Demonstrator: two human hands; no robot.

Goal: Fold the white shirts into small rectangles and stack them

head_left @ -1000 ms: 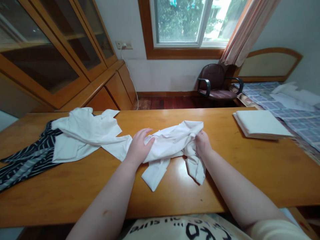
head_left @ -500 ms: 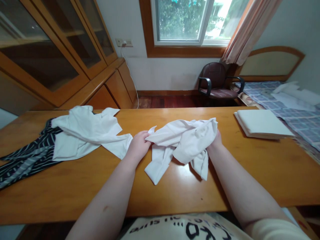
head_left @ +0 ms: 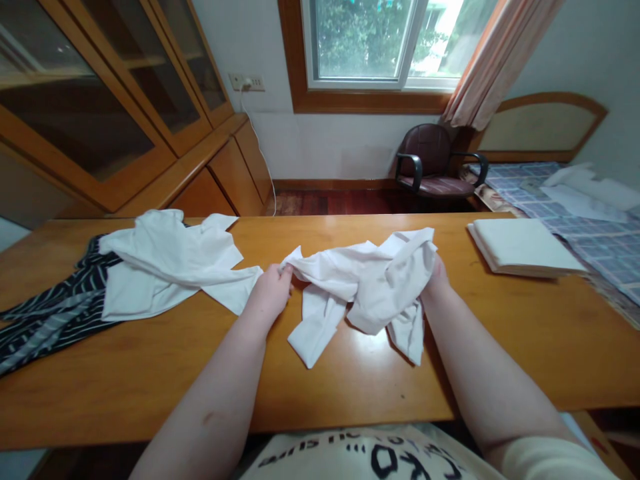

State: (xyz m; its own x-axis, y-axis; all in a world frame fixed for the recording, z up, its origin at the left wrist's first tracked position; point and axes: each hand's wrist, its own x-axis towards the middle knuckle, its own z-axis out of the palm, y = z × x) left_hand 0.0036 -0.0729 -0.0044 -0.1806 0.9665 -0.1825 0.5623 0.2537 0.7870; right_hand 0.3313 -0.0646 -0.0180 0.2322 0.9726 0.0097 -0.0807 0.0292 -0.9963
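We have the white cloth (head_left: 345, 270) over the surface (head_left: 350, 393), our grip clamped on it: left hand (head_left: 273, 288) at nine o'clock, right hand (head_left: 437, 277) at three. Tugging unevenly could twist its bunched folds — loose ends toward six might tuck under.

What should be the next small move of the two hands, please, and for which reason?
Probably the left hand and the right hand should draw gently apart, to spread the white garment. They hold it at opposite ends, but between them the cloth is bunched and overlapping, so its shape is hard to read.
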